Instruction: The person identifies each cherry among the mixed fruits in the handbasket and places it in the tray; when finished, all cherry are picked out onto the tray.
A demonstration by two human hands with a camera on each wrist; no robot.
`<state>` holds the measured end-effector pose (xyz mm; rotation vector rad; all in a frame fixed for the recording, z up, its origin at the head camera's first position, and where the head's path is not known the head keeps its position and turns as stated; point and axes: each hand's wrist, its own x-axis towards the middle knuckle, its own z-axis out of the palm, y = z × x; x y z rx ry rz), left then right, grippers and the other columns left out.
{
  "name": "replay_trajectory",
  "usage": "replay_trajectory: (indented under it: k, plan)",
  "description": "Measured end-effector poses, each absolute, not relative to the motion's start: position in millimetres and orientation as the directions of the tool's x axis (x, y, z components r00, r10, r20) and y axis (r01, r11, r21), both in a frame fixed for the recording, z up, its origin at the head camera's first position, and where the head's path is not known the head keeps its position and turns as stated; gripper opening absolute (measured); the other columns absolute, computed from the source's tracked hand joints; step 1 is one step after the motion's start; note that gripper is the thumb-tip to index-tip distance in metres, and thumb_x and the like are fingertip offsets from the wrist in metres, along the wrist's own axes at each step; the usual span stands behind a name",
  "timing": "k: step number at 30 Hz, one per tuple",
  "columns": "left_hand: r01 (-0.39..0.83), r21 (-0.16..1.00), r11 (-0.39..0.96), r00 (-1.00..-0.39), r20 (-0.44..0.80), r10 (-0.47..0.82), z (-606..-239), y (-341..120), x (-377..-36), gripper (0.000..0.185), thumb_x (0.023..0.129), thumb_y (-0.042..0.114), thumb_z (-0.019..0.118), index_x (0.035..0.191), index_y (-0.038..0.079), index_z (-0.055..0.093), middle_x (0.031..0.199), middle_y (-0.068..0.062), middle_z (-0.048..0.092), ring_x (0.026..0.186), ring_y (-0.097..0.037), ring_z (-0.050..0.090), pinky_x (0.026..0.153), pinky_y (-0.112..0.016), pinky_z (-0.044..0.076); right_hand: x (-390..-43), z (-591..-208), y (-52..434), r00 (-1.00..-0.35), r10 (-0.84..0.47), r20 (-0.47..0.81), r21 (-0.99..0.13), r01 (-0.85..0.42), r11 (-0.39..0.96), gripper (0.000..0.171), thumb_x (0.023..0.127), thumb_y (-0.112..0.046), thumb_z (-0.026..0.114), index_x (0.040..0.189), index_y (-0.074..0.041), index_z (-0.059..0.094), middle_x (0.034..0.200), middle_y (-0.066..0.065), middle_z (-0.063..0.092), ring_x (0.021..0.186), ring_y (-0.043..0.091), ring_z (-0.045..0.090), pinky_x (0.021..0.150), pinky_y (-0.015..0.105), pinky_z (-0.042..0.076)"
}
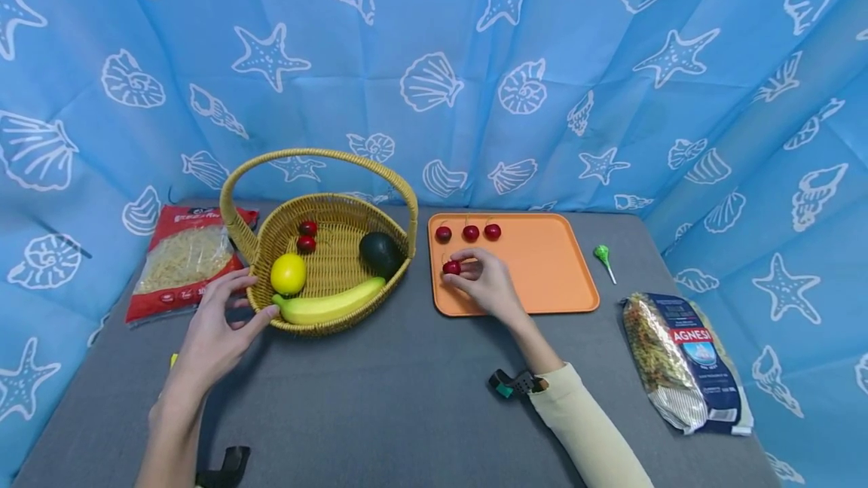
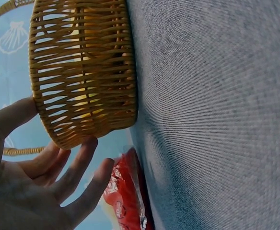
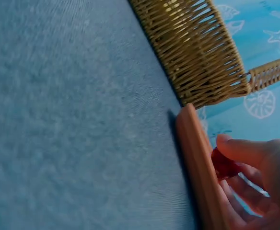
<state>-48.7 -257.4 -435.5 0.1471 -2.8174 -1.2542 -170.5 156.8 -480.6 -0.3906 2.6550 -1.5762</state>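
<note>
My right hand pinches a dark red cherry between thumb and fingers, over the left part of the orange tray. In the right wrist view the cherry shows close above the tray's edge. Three more cherries with stems lie along the tray's back, one of them a middle cherry. My left hand holds the left end of the wicker basket, thumb at the front rim and fingers around the side. Inside are a banana, a lemon, an avocado and two cherry tomatoes.
A red pasta bag lies behind and left of my left hand. On the right are a green lollipop and a blue Agnesi pasta bag. The basket's tall handle arches above it. A blue shell-patterned curtain borders the grey table.
</note>
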Motion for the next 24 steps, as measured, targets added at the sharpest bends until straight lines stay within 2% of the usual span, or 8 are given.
replay_trajectory:
  k: [3,7,16,24]
  plan:
    - [-0.065,0.744,0.665,-0.994,0.011,-0.109,-435.3,-257.6,-48.7,0.067,0.104,0.034,0.076,0.155,-0.001,0.049,0.166,-0.028,0.037,0.127,-0.048,0.059,0.101,-0.071,0.059,-175.0,-485.1,153.2,-0.968,-0.229,0.105,-0.812,-0.217,0.541,0.034,0.090,-0.018,0.090,0.118,-0.004,0.076,0.108,0.016,0.080,0.091,0.025,0.078,0.079,0.024,0.065]
    - [-0.063,0.745,0.664,-0.994,0.013,-0.109,-435.2,-257.3,-48.6,0.067,0.103,0.033,0.076,0.155,-0.001,0.049,0.166,-0.028,0.037,0.127,-0.048,0.059,0.101,-0.071,0.059,-177.6,-486.9,150.4,-0.965,-0.245,0.092,-0.779,-0.223,0.586,0.032,0.091,-0.023,0.090,0.115,-0.007,0.076,0.106,0.011,0.079,0.088,0.019,0.071,0.078,0.019,0.058]
    - [-0.070,0.748,0.660,-0.994,0.003,-0.110,-436.2,-258.2,-49.0,0.068,0.103,0.034,0.076,0.155,0.000,0.049,0.166,-0.028,0.037,0.127,-0.048,0.059,0.101,-0.071,0.059,-175.6,-482.8,150.6,-0.963,-0.264,0.052,-0.777,-0.205,0.595,0.036,0.091,-0.025,0.090,0.118,-0.007,0.073,0.109,0.011,0.078,0.091,0.019,0.071,0.080,0.021,0.059]
    - [-0.065,0.750,0.658,-0.994,0.008,-0.107,-436.9,-258.5,-50.0,0.068,0.103,0.034,0.077,0.155,0.000,0.049,0.166,-0.028,0.037,0.127,-0.048,0.060,0.100,-0.070,0.059,-172.4,-480.4,152.9,-0.963,-0.261,0.066,-0.796,-0.209,0.569,0.040,0.091,-0.023,0.090,0.122,-0.006,0.072,0.113,0.014,0.078,0.095,0.023,0.074,0.080,0.019,0.061]
